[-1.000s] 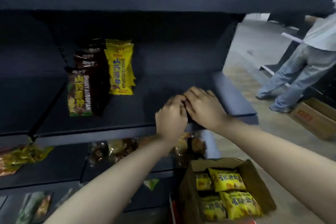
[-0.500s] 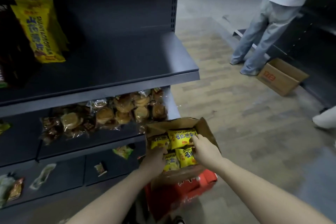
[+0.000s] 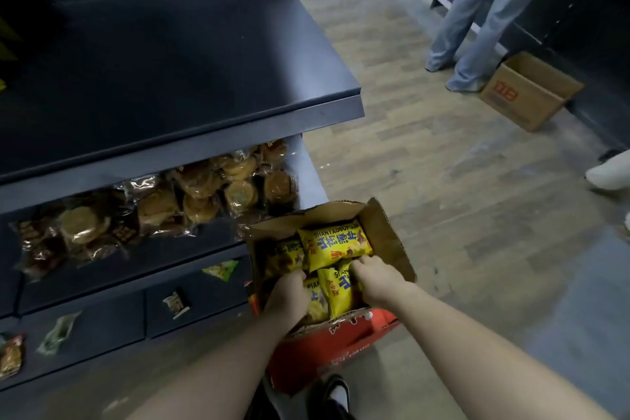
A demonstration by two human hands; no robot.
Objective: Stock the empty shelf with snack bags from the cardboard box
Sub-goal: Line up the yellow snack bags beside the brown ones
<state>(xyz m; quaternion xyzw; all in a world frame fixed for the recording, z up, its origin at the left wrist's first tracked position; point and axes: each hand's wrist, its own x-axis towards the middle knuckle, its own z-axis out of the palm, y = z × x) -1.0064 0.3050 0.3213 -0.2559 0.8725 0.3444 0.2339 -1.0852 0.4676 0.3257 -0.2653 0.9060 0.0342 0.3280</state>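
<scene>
Shop aisle, wood-pattern floor [image 3: 443, 181] beside dark metal shelving. Nearest, at the lower centre of the frame, we see the cardboard box [image 3: 385, 232] resting on a red carton [image 3: 317, 351], its flaps open and the yellow snack bags [image 3: 334, 244] packed inside. Both hands are in the box. The left hand [image 3: 289, 293] has its fingers curled down among the bags on the left side; whether they have closed on one we cannot tell. The right hand [image 3: 371, 280] has its fingers hooked over the top edge of an upright bag [image 3: 337, 291] standing between the two hands.

We judge these bags light, air-puffed and soft, with slick film that slides under a loose hold, and contents that may crush if squeezed. We would take each by its sealed end seam or lightly across the flat faces, several at once pressed between both palms.

Beyond the box, a lower shelf holds clear-wrapped cakes [image 3: 204, 191]. Above it, at centre left, the empty shelf [image 3: 170, 78] awaits stock. At the upper right stand another person's legs [image 3: 477, 27] and a second carton [image 3: 525, 92].
</scene>
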